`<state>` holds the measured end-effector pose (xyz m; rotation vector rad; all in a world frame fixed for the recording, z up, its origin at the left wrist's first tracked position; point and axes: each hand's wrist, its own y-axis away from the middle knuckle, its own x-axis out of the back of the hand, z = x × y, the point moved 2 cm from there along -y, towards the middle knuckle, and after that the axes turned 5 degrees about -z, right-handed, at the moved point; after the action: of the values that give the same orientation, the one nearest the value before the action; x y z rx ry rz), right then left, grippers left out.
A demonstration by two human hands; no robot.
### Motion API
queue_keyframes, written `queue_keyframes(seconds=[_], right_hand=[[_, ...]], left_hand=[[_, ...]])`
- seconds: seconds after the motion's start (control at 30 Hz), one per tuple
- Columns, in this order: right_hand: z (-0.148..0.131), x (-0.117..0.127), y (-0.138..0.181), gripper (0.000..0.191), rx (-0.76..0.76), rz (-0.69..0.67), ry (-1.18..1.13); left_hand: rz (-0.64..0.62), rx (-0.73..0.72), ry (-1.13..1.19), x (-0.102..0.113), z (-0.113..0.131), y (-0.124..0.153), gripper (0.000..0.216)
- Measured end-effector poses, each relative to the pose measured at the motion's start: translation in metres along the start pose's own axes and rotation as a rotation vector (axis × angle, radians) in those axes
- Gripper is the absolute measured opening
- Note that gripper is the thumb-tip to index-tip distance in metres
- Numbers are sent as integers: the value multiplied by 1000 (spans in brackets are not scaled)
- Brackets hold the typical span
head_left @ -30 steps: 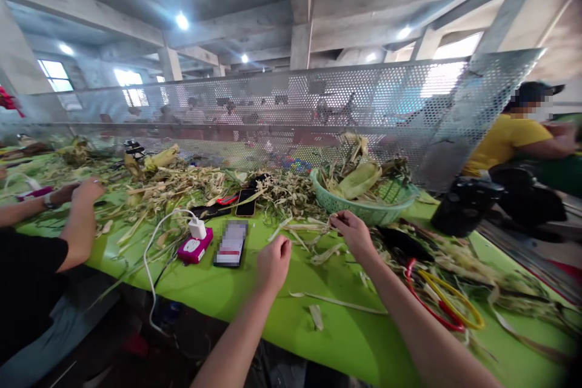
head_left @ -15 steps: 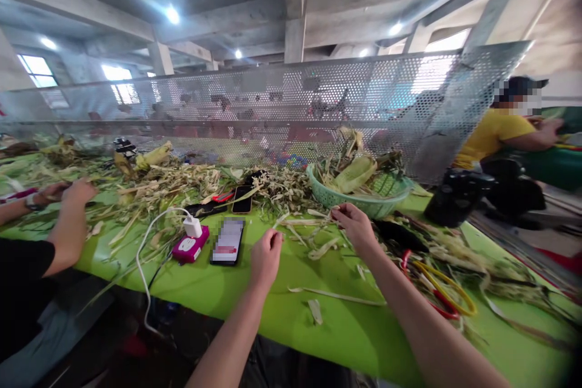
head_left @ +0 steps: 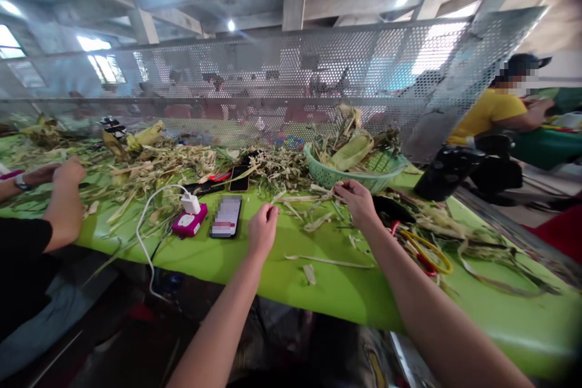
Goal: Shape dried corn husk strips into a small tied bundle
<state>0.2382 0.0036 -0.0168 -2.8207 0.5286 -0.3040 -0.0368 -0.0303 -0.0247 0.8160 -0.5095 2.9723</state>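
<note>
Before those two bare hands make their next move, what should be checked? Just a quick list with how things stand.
1. Left hand apart from the nearer phone: ok, a gap shows.
2. Right hand gripping securely: cannot tell, too small at the fingers.
3. Table between the hands free of scraps: not ok, husk strips lie there.
4. Green basket upright: ok.
</note>
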Motion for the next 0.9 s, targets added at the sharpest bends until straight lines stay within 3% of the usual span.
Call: queue_keyframes(seconds=[0.53,0.73,0.9], right_hand=[[-22,-6,13,29,63,-18,-89],[-32,-22,21,33,63,-133,-108],[-46,-35,32,28,76,-274,-136]], left_hand=[[14,-17,-61,-3,0,1,26],[66,-78,-59,-4,4,2,28],[125,-237,-78,-1,26,8,24]])
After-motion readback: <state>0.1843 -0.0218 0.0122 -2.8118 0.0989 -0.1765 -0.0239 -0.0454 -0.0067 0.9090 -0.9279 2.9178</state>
